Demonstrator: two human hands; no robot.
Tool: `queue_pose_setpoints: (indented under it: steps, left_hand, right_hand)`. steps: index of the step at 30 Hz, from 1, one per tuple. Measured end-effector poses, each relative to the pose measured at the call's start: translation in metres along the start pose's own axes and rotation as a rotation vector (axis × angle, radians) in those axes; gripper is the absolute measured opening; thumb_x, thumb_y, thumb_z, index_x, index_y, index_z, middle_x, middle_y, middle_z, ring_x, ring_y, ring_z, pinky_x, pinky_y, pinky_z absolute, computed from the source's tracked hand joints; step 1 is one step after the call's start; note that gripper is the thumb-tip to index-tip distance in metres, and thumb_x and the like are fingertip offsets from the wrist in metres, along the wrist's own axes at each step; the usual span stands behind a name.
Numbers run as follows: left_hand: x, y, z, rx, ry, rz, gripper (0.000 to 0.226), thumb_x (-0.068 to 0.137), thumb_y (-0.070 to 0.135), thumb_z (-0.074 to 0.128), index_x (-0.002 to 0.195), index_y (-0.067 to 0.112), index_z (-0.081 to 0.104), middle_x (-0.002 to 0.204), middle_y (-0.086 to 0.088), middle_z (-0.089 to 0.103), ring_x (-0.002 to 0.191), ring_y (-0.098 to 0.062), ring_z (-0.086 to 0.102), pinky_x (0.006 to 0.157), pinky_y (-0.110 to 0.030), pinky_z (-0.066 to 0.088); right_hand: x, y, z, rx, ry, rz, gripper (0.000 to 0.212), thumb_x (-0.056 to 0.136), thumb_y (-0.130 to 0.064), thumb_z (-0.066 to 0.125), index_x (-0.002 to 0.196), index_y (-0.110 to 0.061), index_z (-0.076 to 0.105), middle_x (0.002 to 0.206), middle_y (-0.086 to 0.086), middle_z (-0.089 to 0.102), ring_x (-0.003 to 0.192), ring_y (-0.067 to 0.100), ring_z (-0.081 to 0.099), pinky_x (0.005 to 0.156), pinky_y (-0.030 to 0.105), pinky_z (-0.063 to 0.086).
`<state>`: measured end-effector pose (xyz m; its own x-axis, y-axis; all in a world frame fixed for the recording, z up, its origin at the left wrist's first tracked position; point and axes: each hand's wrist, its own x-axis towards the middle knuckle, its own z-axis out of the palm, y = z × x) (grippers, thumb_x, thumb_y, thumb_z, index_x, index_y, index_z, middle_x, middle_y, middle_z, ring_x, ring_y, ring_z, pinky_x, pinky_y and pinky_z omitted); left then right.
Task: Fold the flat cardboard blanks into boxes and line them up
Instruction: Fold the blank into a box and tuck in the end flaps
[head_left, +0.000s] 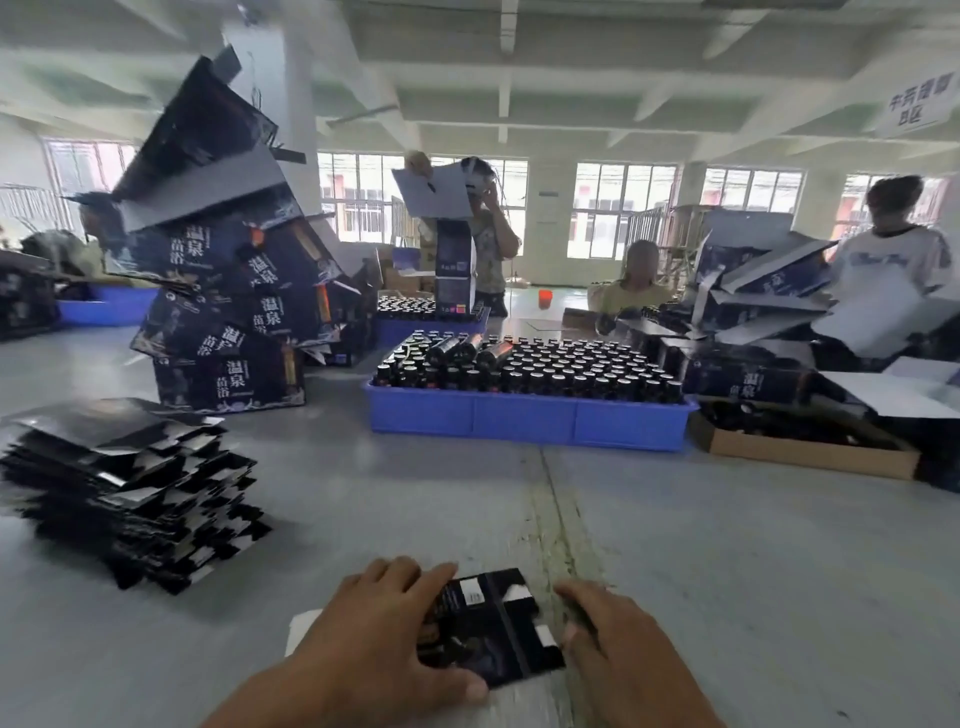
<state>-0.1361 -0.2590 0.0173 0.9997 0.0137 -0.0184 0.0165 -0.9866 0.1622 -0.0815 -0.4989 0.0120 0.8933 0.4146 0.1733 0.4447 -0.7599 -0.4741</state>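
Note:
A dark cardboard blank (493, 629) with white patches lies between my hands at the bottom of the head view. My left hand (379, 639) grips its left side, fingers over the top and thumb curled under the near edge. My right hand (618, 639) holds its right edge, thumb against the card. A stack of flat dark blanks (130, 488) lies on the grey floor (675, 545) to the left. Folded dark boxes with white characters (228, 312) are piled in a leaning tower at the far left.
A blue tray (524, 421) full of dark bottles sits ahead. A brown carton (805, 452) and more boxes (748, 374) lie at the right. Three people stand or sit behind them, one (488, 234) lifting a blank. Another blue tray (104, 309) is far left.

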Motion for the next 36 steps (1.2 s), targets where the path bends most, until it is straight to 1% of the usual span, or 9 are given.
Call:
queue_pose_setpoints:
  steps: [8, 10, 12, 15, 18, 22, 27, 32, 36]
  left_hand:
    - [-0.021, 0.009, -0.006, 0.049, 0.135, 0.053, 0.119, 0.052, 0.102, 0.037, 0.151, 0.053, -0.005, 0.136, 0.018, 0.019, 0.118, -0.008, 0.034, 0.106, -0.026, 0.03]
    - [-0.019, 0.016, -0.01, 0.175, 0.292, 0.193, 0.116, 0.059, 0.101, 0.034, 0.156, 0.039, 0.018, 0.138, 0.008, 0.038, 0.119, -0.013, 0.053, 0.105, -0.032, 0.041]
    - [-0.021, 0.023, -0.007, 0.192, 0.46, 0.315, 0.102, 0.066, 0.097, 0.034, 0.139, 0.029, 0.054, 0.115, 0.001, 0.064, 0.092, -0.016, 0.071, 0.088, -0.032, 0.051]
    - [-0.027, 0.033, -0.006, 0.192, 0.453, 0.373, 0.094, 0.07, 0.096, 0.035, 0.126, 0.029, 0.07, 0.112, -0.001, 0.07, 0.09, -0.017, 0.073, 0.088, -0.032, 0.038]
    - [-0.029, 0.032, -0.008, 0.142, 0.326, 0.346, 0.103, 0.068, 0.099, 0.031, 0.143, 0.033, 0.054, 0.134, 0.0, 0.061, 0.114, -0.016, 0.066, 0.101, -0.036, 0.047]
    - [-0.026, 0.027, 0.0, 0.032, 0.183, 0.275, 0.125, 0.046, 0.109, 0.025, 0.144, 0.053, -0.026, 0.164, 0.017, -0.003, 0.151, -0.008, 0.004, 0.12, -0.032, -0.001]
    - [-0.031, 0.02, 0.007, -0.033, 0.304, 0.298, 0.131, 0.048, 0.107, 0.036, 0.156, 0.043, -0.002, 0.158, 0.02, 0.018, 0.144, -0.007, 0.021, 0.12, -0.028, 0.01]
    - [-0.03, 0.003, -0.008, -0.084, 0.472, 0.22, 0.127, 0.054, 0.101, 0.046, 0.154, 0.046, -0.012, 0.146, 0.013, 0.033, 0.131, -0.01, 0.03, 0.113, -0.028, 0.021]
    - [-0.03, -0.006, -0.019, -0.017, 0.603, 0.208, 0.13, 0.058, 0.104, 0.038, 0.158, 0.029, 0.004, 0.128, 0.005, 0.054, 0.115, -0.015, 0.051, 0.105, -0.038, 0.035]
  right_hand:
    - [-0.007, -0.011, -0.002, 0.326, 0.039, 0.105, 0.047, 0.099, -0.035, 0.058, 0.144, -0.031, 0.046, 0.107, -0.022, 0.059, 0.105, -0.003, 0.06, 0.088, 0.01, 0.044]
    - [-0.006, -0.008, -0.002, 0.396, 0.096, 0.168, 0.05, 0.095, -0.04, 0.063, 0.142, -0.033, 0.047, 0.097, -0.024, 0.062, 0.097, -0.006, 0.062, 0.084, 0.01, 0.044]
    - [-0.004, -0.003, -0.002, 0.458, 0.131, 0.206, 0.048, 0.092, -0.042, 0.068, 0.136, -0.035, 0.05, 0.09, -0.02, 0.069, 0.088, -0.008, 0.066, 0.083, 0.014, 0.049]
    - [0.001, 0.0, -0.003, 0.638, 0.102, 0.255, 0.025, 0.09, -0.027, 0.073, 0.113, -0.025, 0.065, 0.084, -0.012, 0.078, 0.081, 0.001, 0.073, 0.075, 0.021, 0.057]
    - [0.0, -0.008, -0.004, 0.811, 0.084, 0.28, 0.005, 0.091, -0.011, 0.072, 0.092, -0.016, 0.075, 0.081, -0.001, 0.079, 0.075, 0.013, 0.076, 0.062, 0.02, 0.056]
    - [-0.003, -0.023, -0.01, 0.968, 0.163, 0.289, 0.005, 0.092, -0.01, 0.07, 0.092, -0.008, 0.075, 0.085, 0.01, 0.078, 0.076, 0.023, 0.074, 0.063, 0.036, 0.061]
    - [-0.011, -0.032, -0.015, 1.056, 0.153, 0.22, 0.015, 0.095, -0.023, 0.068, 0.086, -0.016, 0.078, 0.083, 0.005, 0.078, 0.07, 0.018, 0.072, 0.056, 0.031, 0.058]
    - [-0.014, -0.033, -0.025, 1.192, 0.101, 0.24, 0.033, 0.099, -0.047, 0.053, 0.108, -0.019, 0.07, 0.095, 0.006, 0.078, 0.081, 0.024, 0.076, 0.058, 0.029, 0.056]
    - [-0.014, -0.031, -0.028, 1.178, 0.111, 0.192, 0.032, 0.097, -0.044, 0.058, 0.111, -0.017, 0.067, 0.098, 0.009, 0.078, 0.087, 0.028, 0.077, 0.06, 0.032, 0.057]
